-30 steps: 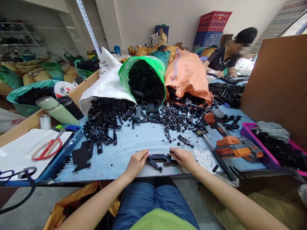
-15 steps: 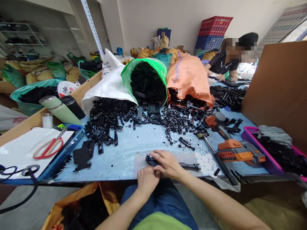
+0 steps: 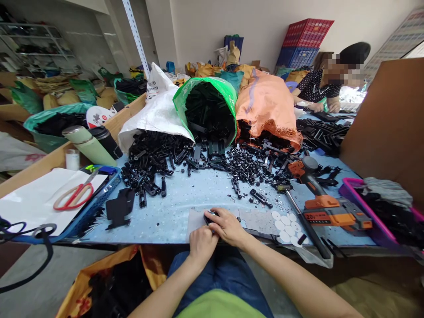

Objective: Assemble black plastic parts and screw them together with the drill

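Observation:
Both hands meet at the front edge of the blue table over a long black plastic part (image 3: 260, 233). My left hand (image 3: 202, 244) is closed at the near end of this part, its knuckles up and fingertips hidden. Curled over the same end from above is my right hand (image 3: 228, 226), with its fingers touching the left hand. The far arm of the part sticks out to the right past my right wrist. Under it lies a grey sheet (image 3: 195, 221). White round discs (image 3: 284, 227) lie beside it on the right.
A hammer (image 3: 306, 225) and an orange cordless drill (image 3: 323, 207) lie at right, near a pink basket (image 3: 367, 212). Black parts spill from white, green (image 3: 180, 99) and orange (image 3: 265, 97) sacks. Red scissors (image 3: 74, 194) lie left. A co-worker (image 3: 318, 90) sits behind.
The view has shifted slightly. My right hand's fingers have curled in closer over the near end of the black part, and its long arm has tilted down toward the table edge.

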Demonstrator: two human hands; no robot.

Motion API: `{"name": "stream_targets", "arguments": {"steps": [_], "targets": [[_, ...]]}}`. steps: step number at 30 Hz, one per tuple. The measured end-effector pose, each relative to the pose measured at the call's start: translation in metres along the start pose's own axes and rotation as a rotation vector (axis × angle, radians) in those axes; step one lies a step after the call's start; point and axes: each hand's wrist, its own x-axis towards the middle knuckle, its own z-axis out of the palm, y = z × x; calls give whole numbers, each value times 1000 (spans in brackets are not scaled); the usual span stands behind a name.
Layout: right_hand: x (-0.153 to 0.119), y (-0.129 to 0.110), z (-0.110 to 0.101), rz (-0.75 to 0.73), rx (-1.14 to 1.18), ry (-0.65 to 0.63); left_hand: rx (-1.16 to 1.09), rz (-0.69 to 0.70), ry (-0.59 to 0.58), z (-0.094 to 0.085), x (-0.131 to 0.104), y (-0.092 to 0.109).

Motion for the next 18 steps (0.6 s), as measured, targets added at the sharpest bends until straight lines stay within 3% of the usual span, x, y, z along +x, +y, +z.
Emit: {"name": "stream_targets", "arguments": {"steps": [4,6,9,11,13,16,18], "targets": [[5,-7,-3,65,-26,-15,-3,90,65,7,0,-6],[-4,-8,-8,17,-62,10,-4,185,68,9,1,-9],[-41,5,-18,-77,-234,131,27,479,200,7,11,-14],[-70,23,-24,-2,-388,233,95,725,312,5,24,-13],[-94,41,-30,108,-497,271,170,901,322,2,39,-9],[-105,53,-49,90,-490,218,180,937,253,-7,48,-2],[-98,43,-67,-23,-326,175,44,930,259,-20,39,-1]]}}
